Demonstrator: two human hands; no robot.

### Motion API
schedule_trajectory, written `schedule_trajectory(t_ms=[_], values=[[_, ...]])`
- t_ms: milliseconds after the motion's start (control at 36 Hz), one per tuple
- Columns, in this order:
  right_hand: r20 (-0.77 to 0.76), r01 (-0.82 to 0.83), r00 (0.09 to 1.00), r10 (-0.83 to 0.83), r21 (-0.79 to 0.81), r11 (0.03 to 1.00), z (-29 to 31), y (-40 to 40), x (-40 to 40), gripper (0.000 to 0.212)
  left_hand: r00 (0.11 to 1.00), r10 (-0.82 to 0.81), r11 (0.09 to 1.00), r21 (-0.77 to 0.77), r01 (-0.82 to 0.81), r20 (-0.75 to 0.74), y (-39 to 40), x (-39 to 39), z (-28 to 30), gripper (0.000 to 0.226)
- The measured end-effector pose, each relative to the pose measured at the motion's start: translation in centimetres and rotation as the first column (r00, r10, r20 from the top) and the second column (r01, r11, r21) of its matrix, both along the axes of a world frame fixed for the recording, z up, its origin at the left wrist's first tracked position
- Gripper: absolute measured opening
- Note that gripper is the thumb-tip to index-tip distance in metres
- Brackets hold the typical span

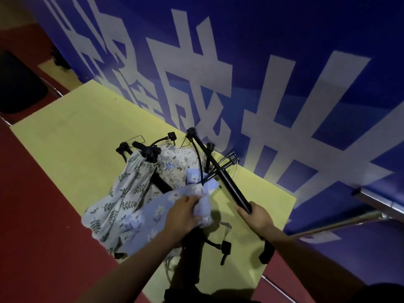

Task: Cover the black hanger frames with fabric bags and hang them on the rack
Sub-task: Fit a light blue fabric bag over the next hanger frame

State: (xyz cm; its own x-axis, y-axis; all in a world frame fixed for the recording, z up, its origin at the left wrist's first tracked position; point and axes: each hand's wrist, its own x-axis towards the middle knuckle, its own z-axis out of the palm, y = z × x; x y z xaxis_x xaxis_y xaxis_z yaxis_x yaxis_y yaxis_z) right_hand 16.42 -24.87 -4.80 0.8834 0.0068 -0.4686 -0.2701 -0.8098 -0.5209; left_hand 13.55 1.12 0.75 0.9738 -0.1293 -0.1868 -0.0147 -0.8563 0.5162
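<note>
A pile of black hanger frames and fabric bags lies on a yellow table (72, 136). My right hand (256, 217) grips a long black frame rod (220, 169) that slants up toward the wall. My left hand (185, 213) pinches a bunch of the light blue floral bag (142, 221) at the near side of the pile. A leaf-patterned bag (129, 182) covers another black frame (148, 153) on the left. A cream printed bag (181, 162) lies in the middle, under the frames.
A blue banner wall (262, 73) with large white characters stands right behind the table. Metal rails (358, 217) run at the right. Red floor (39, 237) surrounds the table, and a dark chair seat (19, 84) sits at far left. More black frame parts (225, 248) lie near the table's front edge.
</note>
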Motion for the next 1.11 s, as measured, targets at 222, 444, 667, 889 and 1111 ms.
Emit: schedule_trajectory(t_ms=[222, 444, 667, 889, 1111], values=[[0.069, 0.059, 0.995, -0.071, 0.17, 0.984, 1.1, 1.3, -0.3, 0.036, 0.895, 0.419, 0.886, -0.283, -0.367, 0.152, 3.2, 1.3, 2.2, 0.033], [0.185, 0.007, 0.98, -0.069, 0.32, 0.948, 5.6, 2.4, 0.8, 0.033, 0.737, 0.654, 0.741, -0.342, -0.578, 0.171, 6.5, 2.7, 5.6, 0.045], [0.339, -0.152, 0.94, 0.042, 0.306, 0.94, 10.9, 3.5, -0.2, 0.019, 0.81, 0.583, 0.802, -0.205, -0.562, 0.062, 7.5, 3.4, 5.1, 0.038], [0.401, -0.071, 0.909, -0.111, 0.412, 0.908, 14.7, 3.7, -0.5, 0.019, 0.852, 0.524, 0.836, -0.19, -0.514, 0.003, 7.8, 4.7, 4.9, 0.03], [0.449, 0.01, 0.867, -0.217, 0.42, 0.908, 17.4, 3.4, -0.2, 0.015, 0.926, 0.348, 0.916, -0.158, -0.369, -0.148, 6.2, 4.3, 4.7, 0.037]])
